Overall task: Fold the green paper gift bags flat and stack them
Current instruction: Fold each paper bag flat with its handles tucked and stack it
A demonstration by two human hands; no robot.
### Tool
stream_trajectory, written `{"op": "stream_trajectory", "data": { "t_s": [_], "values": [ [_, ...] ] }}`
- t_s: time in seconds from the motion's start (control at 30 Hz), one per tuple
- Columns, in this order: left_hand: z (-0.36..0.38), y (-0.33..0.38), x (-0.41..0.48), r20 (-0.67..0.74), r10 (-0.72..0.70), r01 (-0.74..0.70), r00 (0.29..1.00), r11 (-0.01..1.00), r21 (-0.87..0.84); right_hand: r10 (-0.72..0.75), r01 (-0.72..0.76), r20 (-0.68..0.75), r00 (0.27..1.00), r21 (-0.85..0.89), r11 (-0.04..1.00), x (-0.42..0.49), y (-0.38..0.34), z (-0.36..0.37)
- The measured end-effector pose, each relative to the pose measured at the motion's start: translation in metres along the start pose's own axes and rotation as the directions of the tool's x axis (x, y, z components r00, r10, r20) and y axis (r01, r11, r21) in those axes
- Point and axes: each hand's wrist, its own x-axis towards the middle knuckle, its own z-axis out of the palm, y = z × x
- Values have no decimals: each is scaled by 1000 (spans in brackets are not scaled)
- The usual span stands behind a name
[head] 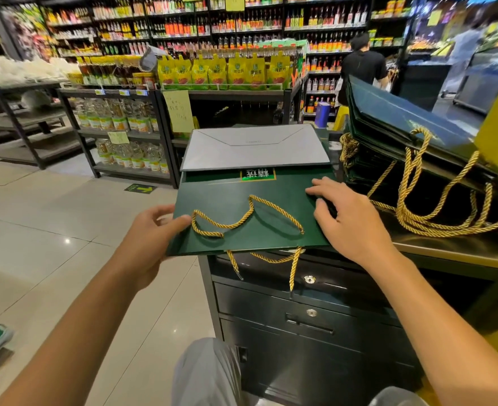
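A dark green paper gift bag (236, 206) lies flat over the left end of a black counter, its grey base flap (255, 148) folded up at the far end. Gold rope handles (241, 215) curl across its near end. My left hand (151, 230) grips the bag's left near corner, thumb on top. My right hand (350, 218) presses flat on its right edge with straight fingers. A pile of flattened green bags (403, 133) with gold ropes sits to the right on the counter.
The black counter (447, 250) has locked drawers (309, 315) below the bag. Store shelves of bottles and yellow packets stand behind. A person in black (362, 65) stands at the back right. Tiled floor lies to the left.
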Motion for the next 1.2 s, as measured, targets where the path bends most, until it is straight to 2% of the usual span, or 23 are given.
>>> {"op": "stream_trajectory", "data": {
  "t_s": [0.1, 0.13, 0.2, 0.27, 0.33, 0.4, 0.53, 0.67, 0.77, 0.83, 0.9, 0.97, 1.03, 1.13, 1.2],
  "values": [
    [2, 1, -5, 17, 0, 1, 1000, 997, -72, -83, 82, -45, 996, -24, 996, -6, -17, -8],
    [3, 3, -5, 23, 1, 1, 1000, 995, -103, -106, 106, 2, 994, -5, 994, -8, -25, -12],
    [3, 10, -8, 38, -5, 11, 999, 987, -161, -155, 153, 186, 970, 21, 988, -13, -46, -17],
    [4, 17, -10, 56, -3, 14, 998, 979, -204, -198, 233, 335, 921, -67, 970, -16, -62, -11],
    [5, 26, -13, 76, 10, 9, 997, 970, -243, -219, 304, 347, 912, -214, 928, -15, -72, -2],
    [5, 35, -16, 104, 25, 5, 994, 959, -282, -214, 296, 278, 937, -299, 907, -10, -78, 1],
    [7, 49, -20, 161, 105, -30, 981, 910, -413, -278, 282, 61, 959, -314, 906, 1, -85, -4],
    [14, 57, -18, 194, 177, -82, 965, 905, -418, -271, 237, -258, 927, -156, 959, 12, -85, -21],
    [23, 55, -16, 216, 167, -70, 962, 915, -396, -162, 223, -358, 919, 136, 965, 19, -85, -40],
    [31, 53, -16, 244, 145, -41, 959, 921, -388, -5, 161, -383, 924, 379, 911, 20, -90, -51],
    [41, 51, -14, 265, 110, -1, 958, 925, -381, 156, 89, -388, 908, 543, 835, 22, -97, -56],
    [52, 50, -14, 286, 74, 33, 955, 935, -353, 286, 82, -374, 882, 720, 689, 25, -105, -57],
    [63, 49, -17, 330, 86, 27, 940, 946, -323, 393, 62, -290, 873, 863, 501, 28, -110, -52],
    [73, 47, -24, 330, 185, -40, 926, 915, -401, 455, -23, -93, 886, 970, 242, 29, -118, -42],
    [73, 44, -23, 276, 227, -56, 934, 855, -516, 399, -48, -40, 916, 977, 208, 28, -117, -32]
  ]
}}
